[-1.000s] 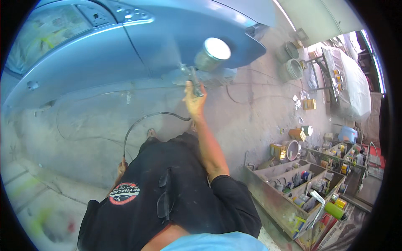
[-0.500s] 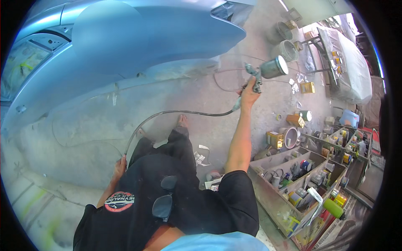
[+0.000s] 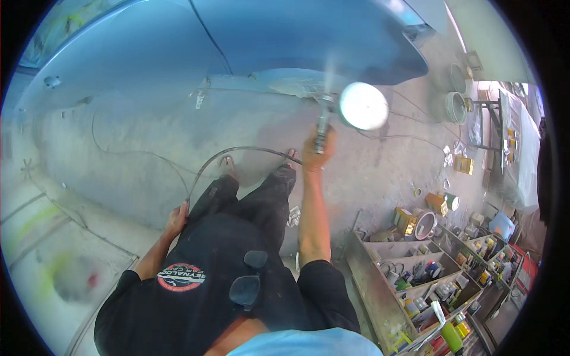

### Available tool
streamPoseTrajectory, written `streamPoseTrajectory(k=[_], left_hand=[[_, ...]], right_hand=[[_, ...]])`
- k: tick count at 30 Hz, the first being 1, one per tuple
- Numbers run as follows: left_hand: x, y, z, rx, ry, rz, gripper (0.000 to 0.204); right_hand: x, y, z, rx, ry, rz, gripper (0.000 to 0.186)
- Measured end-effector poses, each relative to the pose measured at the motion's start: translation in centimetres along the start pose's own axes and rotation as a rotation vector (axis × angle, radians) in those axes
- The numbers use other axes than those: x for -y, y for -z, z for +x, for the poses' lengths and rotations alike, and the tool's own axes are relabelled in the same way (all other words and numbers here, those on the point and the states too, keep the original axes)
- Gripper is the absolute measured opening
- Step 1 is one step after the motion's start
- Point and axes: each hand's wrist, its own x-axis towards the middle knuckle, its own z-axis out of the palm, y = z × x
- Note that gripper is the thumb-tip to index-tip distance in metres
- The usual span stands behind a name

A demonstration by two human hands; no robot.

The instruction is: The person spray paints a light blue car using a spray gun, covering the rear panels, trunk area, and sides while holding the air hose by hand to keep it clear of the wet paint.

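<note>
My right hand [image 3: 319,152] is wrapped around the grip of a spray gun [image 3: 323,121]. A round cup with a bright white top [image 3: 363,107] sits on the gun's right side. Pale mist [image 3: 329,76] leaves the nozzle toward the lower edge of a blue car body [image 3: 332,41]. From beneath the gun, a dark air hose [image 3: 237,148] arcs across to my left hand [image 3: 176,218]. The fingers of that hand are closed on the hose, low by my left thigh. The gun's trigger cannot be made out.
To my right stands a divided wooden shelf [image 3: 392,291] full of cans and bottles. Beyond it are tins [image 3: 405,221], buckets [image 3: 455,108] and a plastic-covered table [image 3: 522,154]. My bare feet [image 3: 228,163] are on the dusty floor. A paint-marked pale panel [image 3: 65,261] lies at left.
My right hand has swung leftward with the spray gun, now turned toward the car body, and mist shows at its nozzle. The view has shifted along the car. My left hand still grips the hose.
</note>
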Motion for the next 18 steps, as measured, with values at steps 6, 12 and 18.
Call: streamPoseTrajectory(k=[6,12,18], left_hand=[[8.8,2.1,-0.6,-0.061,0.095,-0.142,0.068],[10.1,2.0,-1.6,-0.094,0.165,-0.196,0.067],[5.6,-1.3,-1.6,0.012,0.083,-0.002,0.064]], right_hand=[[9.8,-9.9,-6.8,0.331,-0.084,0.227,0.029],[7.2,-8.3,-8.1,0.445,-0.242,0.438,0.025],[-3.5,1.7,-1.7,0.107,-0.671,0.473,0.019]])
